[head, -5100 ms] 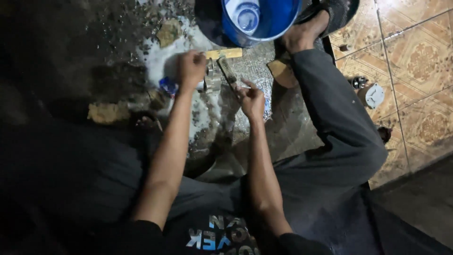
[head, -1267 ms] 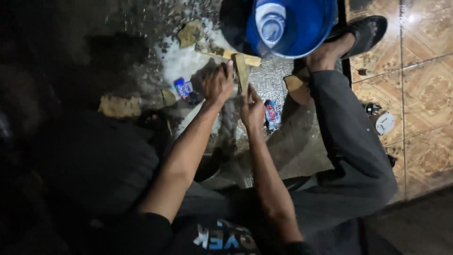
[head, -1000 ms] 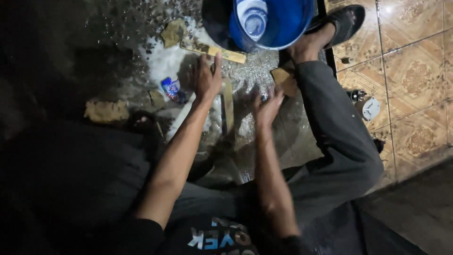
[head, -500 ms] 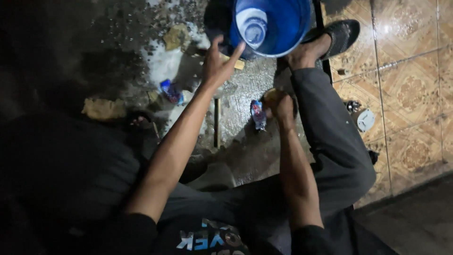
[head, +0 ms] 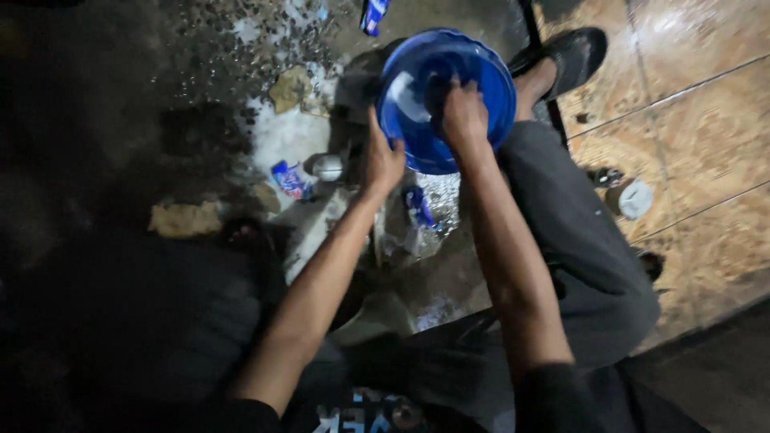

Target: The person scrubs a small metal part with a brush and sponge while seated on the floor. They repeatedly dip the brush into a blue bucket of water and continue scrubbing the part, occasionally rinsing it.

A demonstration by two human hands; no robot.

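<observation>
A blue plastic basin (head: 489,80) stands on the wet, dark ground in front of me, tipped a little towards me. My left hand (head: 383,156) grips its near left rim. My right hand (head: 463,112) reaches over the rim into the basin, fingers curled down inside; what they hold, if anything, is hidden. A pale object shows inside the basin at the left (head: 409,96).
A blue and red sachet (head: 290,178) and a small white lid (head: 327,167) lie left of my left hand. Another blue packet (head: 417,204) lies between my arms. My right foot in a black sandal (head: 573,52) sits beside the basin. Tiled floor (head: 706,136) lies to the right.
Both hands have left the wooden stick on the ground and gone up to the basin. The left took the rim, and the right went inside.
</observation>
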